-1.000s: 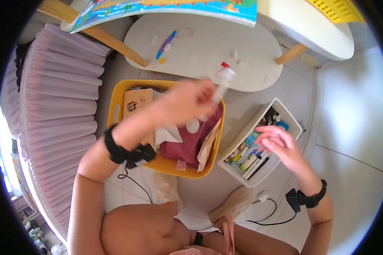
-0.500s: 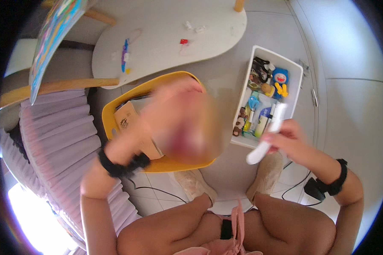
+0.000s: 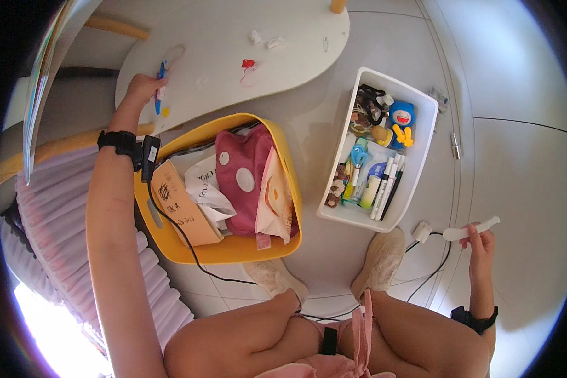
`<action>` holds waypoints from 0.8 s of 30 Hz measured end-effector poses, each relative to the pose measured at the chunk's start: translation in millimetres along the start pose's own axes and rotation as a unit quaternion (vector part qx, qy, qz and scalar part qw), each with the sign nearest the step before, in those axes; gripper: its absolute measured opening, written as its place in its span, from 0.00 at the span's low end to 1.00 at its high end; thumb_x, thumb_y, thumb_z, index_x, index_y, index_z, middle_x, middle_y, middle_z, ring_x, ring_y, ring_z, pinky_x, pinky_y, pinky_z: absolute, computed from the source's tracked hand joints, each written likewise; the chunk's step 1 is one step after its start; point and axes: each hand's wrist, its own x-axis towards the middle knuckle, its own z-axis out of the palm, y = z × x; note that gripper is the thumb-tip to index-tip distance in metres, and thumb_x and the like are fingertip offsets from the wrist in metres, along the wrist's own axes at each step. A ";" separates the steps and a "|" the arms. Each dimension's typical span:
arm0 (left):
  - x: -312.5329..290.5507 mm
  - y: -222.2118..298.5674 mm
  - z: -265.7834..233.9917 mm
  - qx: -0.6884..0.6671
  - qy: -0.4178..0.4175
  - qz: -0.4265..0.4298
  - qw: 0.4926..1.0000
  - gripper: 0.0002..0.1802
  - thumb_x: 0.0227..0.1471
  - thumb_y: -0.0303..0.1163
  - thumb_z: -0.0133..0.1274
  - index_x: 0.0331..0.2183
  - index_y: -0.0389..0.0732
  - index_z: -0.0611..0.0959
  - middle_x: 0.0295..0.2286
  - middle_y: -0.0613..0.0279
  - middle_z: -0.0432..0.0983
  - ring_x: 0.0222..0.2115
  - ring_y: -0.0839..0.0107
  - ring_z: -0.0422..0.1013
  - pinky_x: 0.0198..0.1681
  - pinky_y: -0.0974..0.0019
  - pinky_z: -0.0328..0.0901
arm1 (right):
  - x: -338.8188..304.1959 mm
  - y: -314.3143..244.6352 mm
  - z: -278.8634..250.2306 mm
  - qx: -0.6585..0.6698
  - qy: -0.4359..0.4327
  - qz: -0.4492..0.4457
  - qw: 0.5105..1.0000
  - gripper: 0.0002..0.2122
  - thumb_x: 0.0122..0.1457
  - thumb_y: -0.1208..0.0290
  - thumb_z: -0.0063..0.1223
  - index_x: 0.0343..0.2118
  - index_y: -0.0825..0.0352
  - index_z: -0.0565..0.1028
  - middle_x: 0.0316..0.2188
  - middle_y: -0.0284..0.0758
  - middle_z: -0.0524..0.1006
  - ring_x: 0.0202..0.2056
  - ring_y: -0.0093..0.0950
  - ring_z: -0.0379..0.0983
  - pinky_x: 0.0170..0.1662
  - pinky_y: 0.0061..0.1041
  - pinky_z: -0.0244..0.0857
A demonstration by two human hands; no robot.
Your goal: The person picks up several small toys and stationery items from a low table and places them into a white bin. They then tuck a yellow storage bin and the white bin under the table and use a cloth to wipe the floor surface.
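My left hand [image 3: 146, 88] is stretched out to the white table [image 3: 214, 75] at the far left. Its fingers close on a slim blue and purple stick-like thing [image 3: 160, 106] lying near the table's edge. Out to the right, above the floor, my right hand [image 3: 479, 244] holds a long white object [image 3: 457, 234], slender and rounded at one end. Its exact kind is unclear. Between my arms stands a yellow bin [image 3: 214, 255] with a dark pink spotted pouch [image 3: 236, 211], crumpled white paper [image 3: 205, 192] and a brown paper piece [image 3: 179, 208] inside.
A white box [image 3: 429, 135] right of centre holds a blue toy figure [image 3: 402, 113], pens [image 3: 384, 189] and small toys. On the table lie a red piece [image 3: 248, 63] and white scraps [image 3: 274, 43]. Black cables [image 3: 446, 258] run across the floor near my shoes [image 3: 381, 258].
My left hand has moved from over the yellow bin to the blue and purple thing on the table, uncovering the bin's contents. My right hand has carried the white object rightward, away from the white box.
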 end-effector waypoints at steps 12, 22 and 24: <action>1.5 -4.6 -2.2 -0.123 -0.013 -0.064 0.990 0.15 0.40 0.36 0.59 0.23 0.32 0.80 0.19 0.61 0.72 0.19 0.71 0.67 0.20 0.67 0.58 | -10.6 15.1 11.8 -0.198 -0.072 -0.093 0.973 0.07 0.52 0.72 0.51 0.22 0.70 0.73 0.17 0.34 0.73 0.19 0.24 0.67 0.24 0.22 0.59; 45.6 -31.3 -33.6 0.103 0.103 0.068 0.987 0.21 0.44 0.44 0.52 0.31 0.33 0.78 0.26 0.55 0.74 0.23 0.66 0.69 0.31 0.63 0.62 | -16.5 31.2 9.3 -0.299 -0.124 -0.127 0.938 0.08 0.49 0.69 0.53 0.21 0.70 0.73 0.17 0.40 0.72 0.18 0.34 0.66 0.22 0.29 0.58; 40.0 -25.6 -44.7 0.093 0.133 0.082 0.983 0.21 0.45 0.44 0.51 0.32 0.34 0.78 0.26 0.55 0.74 0.24 0.66 0.69 0.31 0.62 0.62 | -16.2 34.4 10.7 -0.286 -0.129 -0.120 0.942 0.08 0.49 0.69 0.53 0.22 0.70 0.73 0.17 0.40 0.71 0.19 0.33 0.66 0.22 0.28 0.59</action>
